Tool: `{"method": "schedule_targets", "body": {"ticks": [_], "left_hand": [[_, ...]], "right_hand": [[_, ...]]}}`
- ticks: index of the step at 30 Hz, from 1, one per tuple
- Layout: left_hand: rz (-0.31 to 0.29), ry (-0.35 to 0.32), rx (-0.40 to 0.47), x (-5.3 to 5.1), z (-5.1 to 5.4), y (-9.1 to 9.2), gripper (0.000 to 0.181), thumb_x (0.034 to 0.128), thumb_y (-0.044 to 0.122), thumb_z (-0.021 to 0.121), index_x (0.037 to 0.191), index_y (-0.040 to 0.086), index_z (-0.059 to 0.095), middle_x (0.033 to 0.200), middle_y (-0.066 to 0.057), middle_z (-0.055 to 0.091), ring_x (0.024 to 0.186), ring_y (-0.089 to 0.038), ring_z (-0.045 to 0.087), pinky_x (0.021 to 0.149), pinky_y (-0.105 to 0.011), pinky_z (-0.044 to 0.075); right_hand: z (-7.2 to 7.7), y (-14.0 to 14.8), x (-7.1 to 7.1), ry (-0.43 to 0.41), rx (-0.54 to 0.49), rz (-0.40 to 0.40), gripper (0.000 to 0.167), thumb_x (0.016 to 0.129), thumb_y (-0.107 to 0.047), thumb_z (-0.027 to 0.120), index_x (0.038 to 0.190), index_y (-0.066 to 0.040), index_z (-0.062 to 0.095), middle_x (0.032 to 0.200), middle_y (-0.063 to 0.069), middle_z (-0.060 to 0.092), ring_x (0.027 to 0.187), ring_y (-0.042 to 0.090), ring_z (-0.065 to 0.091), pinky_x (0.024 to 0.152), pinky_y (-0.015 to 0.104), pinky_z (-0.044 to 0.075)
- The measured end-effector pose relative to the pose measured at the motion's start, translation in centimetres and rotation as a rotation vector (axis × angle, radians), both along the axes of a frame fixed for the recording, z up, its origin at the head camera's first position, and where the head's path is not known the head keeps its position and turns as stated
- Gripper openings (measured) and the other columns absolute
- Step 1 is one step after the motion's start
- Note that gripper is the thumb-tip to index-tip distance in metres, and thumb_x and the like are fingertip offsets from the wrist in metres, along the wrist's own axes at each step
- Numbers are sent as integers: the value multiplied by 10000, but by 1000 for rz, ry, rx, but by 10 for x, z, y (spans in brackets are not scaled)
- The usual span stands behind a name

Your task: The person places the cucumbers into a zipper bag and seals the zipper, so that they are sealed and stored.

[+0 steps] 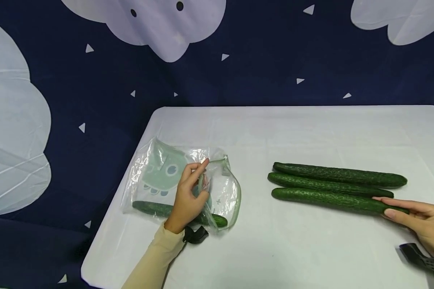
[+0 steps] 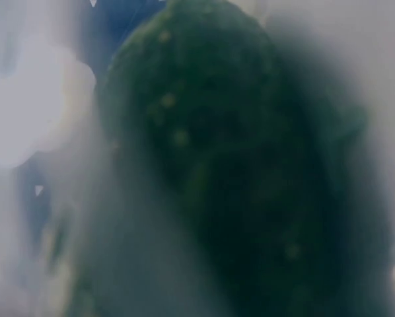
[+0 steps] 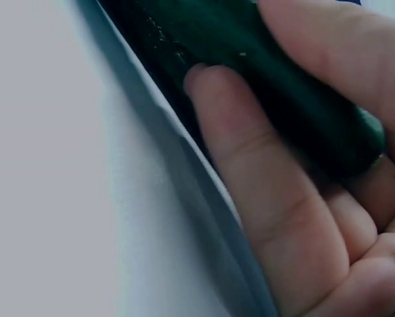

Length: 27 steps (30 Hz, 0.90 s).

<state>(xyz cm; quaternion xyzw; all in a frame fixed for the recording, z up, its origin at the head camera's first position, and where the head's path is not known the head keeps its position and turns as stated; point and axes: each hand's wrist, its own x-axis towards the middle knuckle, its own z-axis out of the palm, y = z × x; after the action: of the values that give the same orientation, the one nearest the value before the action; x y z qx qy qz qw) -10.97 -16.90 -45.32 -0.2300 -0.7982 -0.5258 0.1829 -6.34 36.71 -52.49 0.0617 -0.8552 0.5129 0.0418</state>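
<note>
On the left of the table lies a clear plastic bag with a green cartoon print and a green-edged mouth facing right. Inside it is one cucumber; a blurred cucumber end fills the left wrist view. My left hand holds the bag near its mouth, thumb and fingers at the plastic. To the right, three cucumbers lie side by side: a far one, a middle one and a near one. My right hand grips the near cucumber's right end, its fingers around it.
A white cloth covers the table, whose rounded left edge runs close beside the bag. Behind it hangs a dark blue backdrop with pale clouds and small triangles. Black camera straps sit at both wrists.
</note>
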Motion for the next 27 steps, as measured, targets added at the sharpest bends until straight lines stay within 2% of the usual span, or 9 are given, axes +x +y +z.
{"method": "schedule_targets", "body": {"ticks": [1, 3, 5, 7, 8, 12, 16, 22, 27], "left_hand": [[2, 0, -4, 0, 0, 0, 738, 676, -208, 465, 1408, -137, 523, 1141, -286, 471, 813, -334, 409, 586, -472, 330], [8, 0, -10, 1, -1, 0, 718, 676, -204, 465, 1387, -135, 549, 1135, -273, 471, 792, -341, 394, 591, -446, 319], [11, 1, -12, 2, -2, 0, 695, 679, -206, 465, 1362, -134, 575, 1138, -268, 471, 791, -349, 414, 601, -425, 322], [9, -1, -10, 3, -2, 0, 677, 682, -211, 465, 1342, -134, 592, 1140, -268, 471, 808, -358, 447, 612, -415, 340], [7, -2, -9, 3, -2, 0, 670, 683, -216, 465, 1334, -134, 599, 1144, -268, 471, 820, -362, 462, 617, -419, 350], [7, -10, -12, 3, -3, 0, 662, 686, -219, 465, 1326, -128, 609, 1152, -258, 472, 840, -357, 492, 626, -450, 373], [9, -15, -15, 3, -3, 0, 664, 687, -218, 466, 1330, -128, 606, 1161, -256, 474, 829, -350, 473, 629, -460, 364], [2, -6, -11, 2, -1, 0, 675, 673, -214, 463, 1327, -131, 607, 1156, -266, 475, 812, -347, 447, 632, -432, 359], [-8, -7, -4, 1, 2, 1, 671, 674, -217, 460, 1326, -139, 602, 1152, -270, 473, 801, -346, 447, 640, -399, 368]], "right_hand": [[-1, 0, -1, 14, -30, 14, 470, 989, 118, 530, 1419, -57, 602, 1242, -294, 592, 250, 167, 326, 476, 200, 472], [-4, 1, -3, 28, -100, 39, 456, 983, 148, 511, 1413, 14, 585, 1273, -253, 600, 367, 100, 513, 657, 147, 529], [-6, 1, -5, 32, -181, 52, 439, 984, 158, 495, 1404, 54, 575, 1277, -207, 623, 507, 111, 632, 826, 154, 527], [-8, 1, -6, 37, -281, 78, 422, 981, 176, 480, 1389, 104, 559, 1289, -149, 640, 828, 89, 725, 863, 165, 520], [-9, 1, -6, 39, -329, 95, 418, 979, 185, 470, 1386, 127, 547, 1301, -122, 642, 992, 64, 705, 878, 169, 515], [-12, -2, -6, 51, -457, 140, 421, 971, 217, 443, 1383, 175, 512, 1342, -47, 631, 1255, -37, 543, 929, 184, 498], [-10, -7, -7, 58, -544, 152, 420, 960, 242, 428, 1366, 189, 521, 1325, -10, 650, 1279, -16, 536, 929, 200, 502], [-2, -22, -7, 21, -756, 177, 447, 943, 288, 370, 1346, 194, 541, 1285, 86, 686, 1253, 85, 597, 904, 271, 525], [4, -34, -6, 8, -803, 191, 459, 952, 283, 352, 1354, 176, 547, 1307, 118, 671, 1251, 131, 606, 905, 295, 525]]}}
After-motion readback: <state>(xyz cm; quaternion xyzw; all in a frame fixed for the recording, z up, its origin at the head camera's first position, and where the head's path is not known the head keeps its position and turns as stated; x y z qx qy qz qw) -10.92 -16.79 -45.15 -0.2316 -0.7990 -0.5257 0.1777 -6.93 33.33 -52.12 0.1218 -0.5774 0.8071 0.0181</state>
